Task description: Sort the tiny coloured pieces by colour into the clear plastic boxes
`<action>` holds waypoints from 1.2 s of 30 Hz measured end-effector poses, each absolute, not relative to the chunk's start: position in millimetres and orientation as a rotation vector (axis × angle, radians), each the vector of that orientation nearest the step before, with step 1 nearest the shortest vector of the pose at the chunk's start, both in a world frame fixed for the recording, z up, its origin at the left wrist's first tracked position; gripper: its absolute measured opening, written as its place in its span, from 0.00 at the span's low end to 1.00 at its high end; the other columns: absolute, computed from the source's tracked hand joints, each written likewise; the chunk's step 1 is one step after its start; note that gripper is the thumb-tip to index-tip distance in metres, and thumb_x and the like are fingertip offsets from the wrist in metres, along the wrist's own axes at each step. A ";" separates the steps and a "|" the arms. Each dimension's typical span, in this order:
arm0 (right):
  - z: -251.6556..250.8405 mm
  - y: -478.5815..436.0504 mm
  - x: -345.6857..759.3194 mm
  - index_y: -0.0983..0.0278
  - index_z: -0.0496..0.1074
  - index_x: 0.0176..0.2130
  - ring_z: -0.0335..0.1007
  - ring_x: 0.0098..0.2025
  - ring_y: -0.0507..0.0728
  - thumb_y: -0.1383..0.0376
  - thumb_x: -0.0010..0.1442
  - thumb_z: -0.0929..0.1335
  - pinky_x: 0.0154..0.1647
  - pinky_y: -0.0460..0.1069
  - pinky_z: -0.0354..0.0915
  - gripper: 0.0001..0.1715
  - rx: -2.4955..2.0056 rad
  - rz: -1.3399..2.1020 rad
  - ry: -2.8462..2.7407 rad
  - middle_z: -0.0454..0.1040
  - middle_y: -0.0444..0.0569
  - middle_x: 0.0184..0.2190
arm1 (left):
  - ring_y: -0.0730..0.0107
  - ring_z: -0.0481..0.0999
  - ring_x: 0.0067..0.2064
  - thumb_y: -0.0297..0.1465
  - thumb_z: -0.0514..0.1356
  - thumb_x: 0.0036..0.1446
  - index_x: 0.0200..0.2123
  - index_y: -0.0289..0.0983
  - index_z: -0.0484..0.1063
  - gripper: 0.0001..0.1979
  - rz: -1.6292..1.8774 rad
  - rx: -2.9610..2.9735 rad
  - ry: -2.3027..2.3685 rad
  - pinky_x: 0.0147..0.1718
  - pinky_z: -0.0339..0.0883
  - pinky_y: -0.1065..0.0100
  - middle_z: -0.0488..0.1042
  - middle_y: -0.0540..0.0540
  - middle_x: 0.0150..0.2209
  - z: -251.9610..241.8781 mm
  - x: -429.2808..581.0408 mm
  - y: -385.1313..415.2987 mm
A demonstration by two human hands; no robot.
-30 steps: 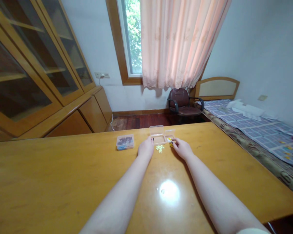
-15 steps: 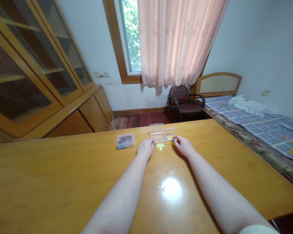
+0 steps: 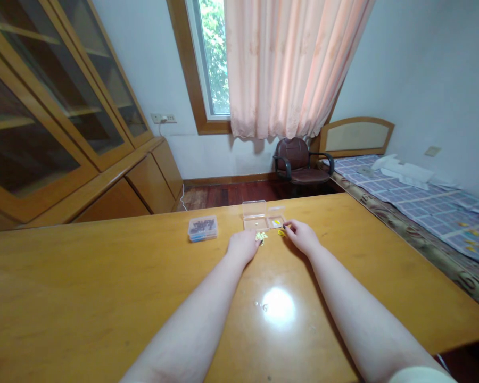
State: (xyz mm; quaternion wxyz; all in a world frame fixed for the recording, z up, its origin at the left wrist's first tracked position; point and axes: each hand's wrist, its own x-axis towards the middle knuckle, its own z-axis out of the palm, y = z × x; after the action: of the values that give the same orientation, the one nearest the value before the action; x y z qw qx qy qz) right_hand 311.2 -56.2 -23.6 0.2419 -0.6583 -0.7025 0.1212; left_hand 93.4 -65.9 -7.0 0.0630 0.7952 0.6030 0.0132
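My left hand point(image 3: 242, 248) has its fingertips at a small pile of pale yellow pieces point(image 3: 262, 235) on the table. Its fingers are bent together; whatever they pinch is too small to make out. Just beyond the pile stands an open clear plastic box point(image 3: 256, 224) with its lid raised and a tiny pale piece inside. A smaller open clear box point(image 3: 275, 223) adjoins it on the right and contains yellow and white bits. My right hand point(image 3: 302, 235) is beside that smaller box, fingertips closed together. Bright yellow pieces point(image 3: 281, 233) lie on the table by its fingers.
A closed clear box point(image 3: 203, 229) of dark pieces with something blue stands to the left. The wooden table point(image 3: 104, 298) reflects a bright light spot. Beyond its far edge is a brown armchair point(image 3: 301, 162); a bed point(image 3: 407, 186) is at right, glass-door cabinets point(image 3: 59, 101) at left.
My left hand has moved right and slightly nearer me, from the larger box's left corner to the pale yellow pile. My right hand has drawn back a little from the smaller box.
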 end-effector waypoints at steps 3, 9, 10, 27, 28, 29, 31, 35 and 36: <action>-22.0 -56.4 309.8 0.61 0.71 0.34 0.65 0.27 0.52 0.56 0.60 0.61 0.26 0.45 0.52 0.14 -1.874 0.281 -1.973 0.72 0.45 0.25 | 0.56 0.75 0.41 0.39 0.49 0.60 0.45 0.37 0.67 0.16 0.037 2.379 1.857 0.38 0.67 0.59 0.75 0.39 0.40 -10.8 97.0 -65.4; -20.3 -55.1 307.6 0.62 0.69 0.32 0.66 0.29 0.53 0.55 0.61 0.61 0.26 0.45 0.50 0.16 -2.025 0.247 -1.997 0.74 0.49 0.29 | 0.57 0.75 0.42 0.36 0.46 0.62 0.44 0.39 0.68 0.15 0.028 2.359 1.783 0.39 0.67 0.59 0.75 0.39 0.41 -9.5 98.8 -64.3; -20.4 -55.0 307.3 0.62 0.69 0.33 0.66 0.29 0.53 0.56 0.61 0.61 0.26 0.45 0.50 0.15 -2.026 0.253 -1.996 0.74 0.48 0.29 | 0.58 0.75 0.42 0.35 0.45 0.62 0.43 0.38 0.68 0.15 0.022 2.357 1.771 0.39 0.67 0.59 0.75 0.39 0.41 -8.4 98.9 -64.6; -20.4 -59.1 300.9 0.55 0.75 0.42 0.72 0.40 0.57 0.59 0.59 0.63 0.37 0.47 0.61 0.15 -1.873 0.229 -2.196 0.78 0.47 0.40 | 0.57 0.76 0.42 0.36 0.45 0.62 0.43 0.38 0.70 0.16 0.032 2.293 1.812 0.40 0.67 0.60 0.76 0.38 0.41 -10.5 100.5 -63.7; -20.6 -58.8 300.9 0.55 0.75 0.42 0.72 0.41 0.57 0.59 0.59 0.63 0.38 0.47 0.62 0.14 -1.873 0.226 -2.197 0.77 0.47 0.41 | 0.58 0.76 0.43 0.35 0.45 0.62 0.43 0.38 0.70 0.16 0.030 2.292 1.806 0.40 0.67 0.60 0.76 0.38 0.41 -10.3 100.1 -63.5; -20.6 -58.8 300.9 0.55 0.75 0.42 0.72 0.41 0.57 0.60 0.59 0.63 0.38 0.47 0.62 0.14 -1.875 0.227 -2.197 0.77 0.47 0.40 | 0.58 0.76 0.43 0.34 0.45 0.61 0.43 0.38 0.70 0.16 0.029 2.294 1.800 0.40 0.67 0.60 0.76 0.39 0.41 -10.2 99.8 -63.2; -19.8 -59.3 300.4 0.55 0.75 0.43 0.72 0.40 0.57 0.60 0.59 0.63 0.37 0.46 0.62 0.15 -1.883 0.231 -2.192 0.78 0.47 0.39 | 0.57 0.76 0.43 0.33 0.46 0.61 0.44 0.39 0.70 0.15 0.035 2.305 1.787 0.40 0.67 0.60 0.76 0.40 0.42 -10.3 99.2 -62.8; -17.2 -61.2 299.4 0.55 0.74 0.44 0.73 0.39 0.57 0.57 0.60 0.63 0.36 0.47 0.62 0.16 -1.884 0.236 -2.196 0.78 0.48 0.39 | 0.57 0.76 0.42 0.31 0.47 0.60 0.43 0.39 0.71 0.15 0.047 2.322 1.796 0.40 0.67 0.60 0.76 0.40 0.42 -11.8 98.6 -62.1; -16.8 -61.5 299.2 0.55 0.74 0.44 0.73 0.39 0.57 0.57 0.60 0.63 0.36 0.47 0.62 0.16 -1.879 0.238 -2.200 0.78 0.48 0.40 | 0.57 0.76 0.42 0.31 0.47 0.60 0.42 0.39 0.71 0.15 0.047 2.323 1.801 0.40 0.67 0.60 0.76 0.40 0.41 -12.1 98.4 -62.0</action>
State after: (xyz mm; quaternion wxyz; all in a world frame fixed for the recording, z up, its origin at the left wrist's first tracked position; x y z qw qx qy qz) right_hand 299.2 -61.5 -16.8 0.1192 -0.6426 -0.7525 0.0814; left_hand 98.4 -62.0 -12.1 0.1008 0.7862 0.6095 0.0160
